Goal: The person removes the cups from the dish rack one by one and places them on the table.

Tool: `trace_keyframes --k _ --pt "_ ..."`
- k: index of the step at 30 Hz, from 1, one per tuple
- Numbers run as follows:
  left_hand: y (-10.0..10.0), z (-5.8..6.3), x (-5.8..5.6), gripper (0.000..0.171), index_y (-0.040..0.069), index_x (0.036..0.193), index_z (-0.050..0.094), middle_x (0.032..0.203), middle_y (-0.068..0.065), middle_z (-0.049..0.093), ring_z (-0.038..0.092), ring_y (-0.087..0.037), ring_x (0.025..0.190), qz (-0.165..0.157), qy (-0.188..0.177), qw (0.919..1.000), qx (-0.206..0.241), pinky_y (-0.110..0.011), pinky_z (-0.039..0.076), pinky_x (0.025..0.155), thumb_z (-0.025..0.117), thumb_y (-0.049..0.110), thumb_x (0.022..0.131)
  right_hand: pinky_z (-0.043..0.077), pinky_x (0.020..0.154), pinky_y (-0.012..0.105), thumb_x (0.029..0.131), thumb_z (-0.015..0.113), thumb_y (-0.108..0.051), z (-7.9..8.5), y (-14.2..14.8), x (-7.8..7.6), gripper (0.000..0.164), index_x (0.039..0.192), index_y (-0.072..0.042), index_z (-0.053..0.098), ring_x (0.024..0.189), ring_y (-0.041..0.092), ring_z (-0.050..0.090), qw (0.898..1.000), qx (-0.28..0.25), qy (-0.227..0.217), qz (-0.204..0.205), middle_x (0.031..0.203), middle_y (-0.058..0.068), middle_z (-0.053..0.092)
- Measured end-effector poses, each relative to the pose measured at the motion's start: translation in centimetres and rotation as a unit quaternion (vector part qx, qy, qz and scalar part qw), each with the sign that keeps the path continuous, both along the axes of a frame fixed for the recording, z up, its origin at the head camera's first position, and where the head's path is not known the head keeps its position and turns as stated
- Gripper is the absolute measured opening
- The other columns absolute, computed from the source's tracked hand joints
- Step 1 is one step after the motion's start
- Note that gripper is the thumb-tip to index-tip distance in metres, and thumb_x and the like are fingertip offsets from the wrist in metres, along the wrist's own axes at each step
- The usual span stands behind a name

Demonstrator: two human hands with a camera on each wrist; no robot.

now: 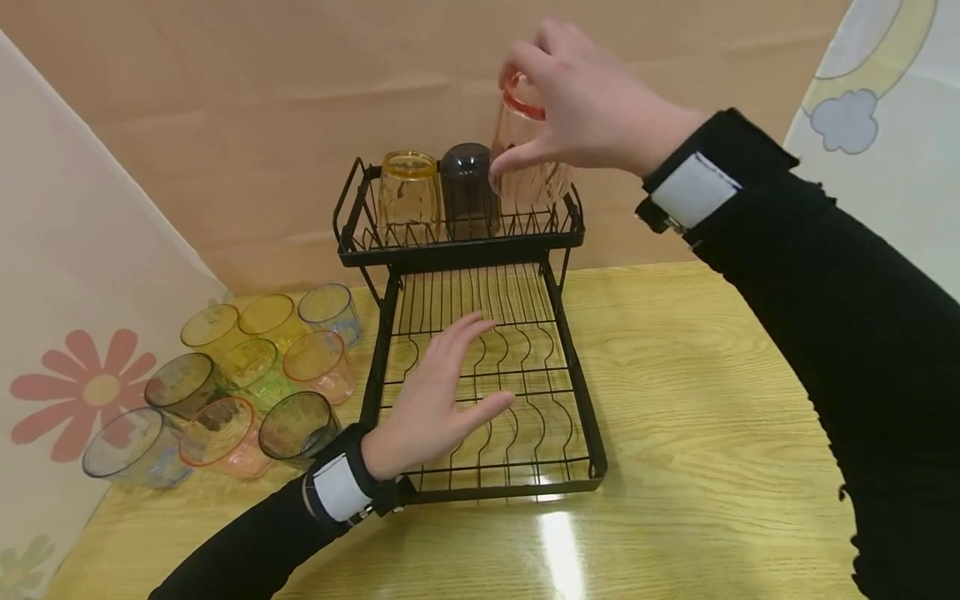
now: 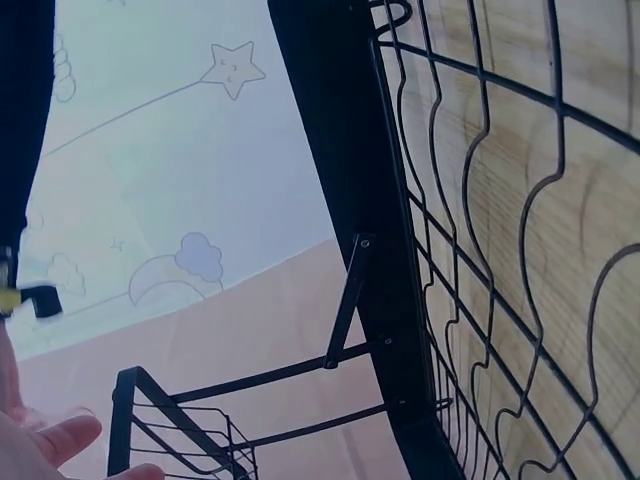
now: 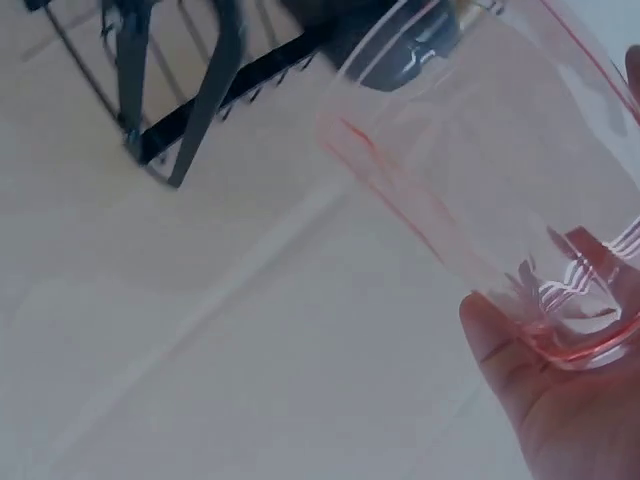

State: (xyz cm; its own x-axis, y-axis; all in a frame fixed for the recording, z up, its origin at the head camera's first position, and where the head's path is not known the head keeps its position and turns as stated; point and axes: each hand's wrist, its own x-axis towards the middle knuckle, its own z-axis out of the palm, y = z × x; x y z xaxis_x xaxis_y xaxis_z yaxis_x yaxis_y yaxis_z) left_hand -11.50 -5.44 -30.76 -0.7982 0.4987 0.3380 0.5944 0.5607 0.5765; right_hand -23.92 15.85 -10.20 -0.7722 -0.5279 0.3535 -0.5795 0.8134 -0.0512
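Note:
My right hand [image 1: 581, 100] grips a pink drinking glass [image 1: 517, 125] by its thick base. The glass is upside down, over the right end of the upper tier [image 1: 465, 252] of a black dish rack; whether it touches the wires cannot be told. In the right wrist view, fingers and thumb lie around the base of the pink glass [image 3: 470, 170]. Left of it, an amber glass [image 1: 408, 200] and a dark grey glass [image 1: 470, 196] stand inverted on that tier. My left hand [image 1: 431, 392], its fingers extended, is above the lower wire tier [image 1: 517, 379] and holds nothing.
Several coloured glasses stand mouth up on the wooden table [image 1: 690, 400] left of the rack, among them a green glass [image 1: 258, 379] and a blue glass [image 1: 333, 317]. A peach cloth backdrop [image 1: 262, 125] hangs behind the rack, with patterned white cloth at both sides.

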Motion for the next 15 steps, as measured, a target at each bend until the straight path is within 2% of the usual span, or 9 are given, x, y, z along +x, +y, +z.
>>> trace_keyframes --k 5,8,10,13,15 --pt "-0.4 0.2 0.1 0.075 0.017 0.153 0.024 0.157 -0.006 0.021 0.022 -0.024 0.142 -0.006 -0.046 0.9979 0.045 -0.056 0.026 0.109 0.060 0.045 0.094 0.040 0.092 0.044 0.076 0.082 -0.042 -1.3 0.7 3.4 0.073 0.128 -0.002 0.049 0.108 0.031 0.042 0.995 -0.077 0.024 0.051 0.118 0.018 0.043" --pt "-0.5 0.3 0.0 0.071 0.018 0.153 0.021 0.156 -0.005 0.023 0.023 -0.024 0.141 -0.022 -0.106 0.9884 0.107 -0.056 0.025 0.108 0.057 0.040 0.097 0.037 0.085 0.041 0.075 0.086 -0.034 -2.6 0.8 4.8 0.070 0.125 -0.001 0.051 0.101 0.028 0.043 0.986 -0.131 0.043 0.089 0.113 0.017 0.045" --pt "-0.5 0.3 -0.1 0.067 0.018 0.153 0.019 0.155 -0.005 0.023 0.024 -0.025 0.140 -0.031 -0.154 0.9746 0.160 -0.057 0.026 0.106 0.053 0.036 0.099 0.035 0.082 0.039 0.073 0.087 -0.031 -3.6 0.8 5.5 0.068 0.124 0.000 0.052 0.096 0.028 0.042 0.980 -0.153 0.060 0.110 0.109 0.017 0.046" --pt "-0.2 0.3 -0.3 0.062 0.014 0.152 0.017 0.154 -0.007 0.021 0.025 -0.028 0.138 -0.044 -0.217 0.9453 0.240 -0.059 0.026 0.105 0.046 0.031 0.101 0.034 0.078 0.037 0.073 0.088 -0.027 -5.2 0.7 6.1 0.068 0.123 0.001 0.053 0.093 0.027 0.041 0.972 -0.180 0.080 0.130 0.108 0.018 0.047" --pt "0.1 0.3 -0.3 0.062 0.013 0.152 0.015 0.154 -0.011 0.021 0.027 -0.030 0.137 -0.045 -0.244 0.9274 0.280 -0.061 0.028 0.104 0.043 0.035 0.101 0.034 0.077 0.037 0.071 0.089 -0.026 -6.2 0.6 6.4 0.068 0.121 0.002 0.053 0.091 0.027 0.041 0.965 -0.199 0.091 0.143 0.106 0.018 0.047"
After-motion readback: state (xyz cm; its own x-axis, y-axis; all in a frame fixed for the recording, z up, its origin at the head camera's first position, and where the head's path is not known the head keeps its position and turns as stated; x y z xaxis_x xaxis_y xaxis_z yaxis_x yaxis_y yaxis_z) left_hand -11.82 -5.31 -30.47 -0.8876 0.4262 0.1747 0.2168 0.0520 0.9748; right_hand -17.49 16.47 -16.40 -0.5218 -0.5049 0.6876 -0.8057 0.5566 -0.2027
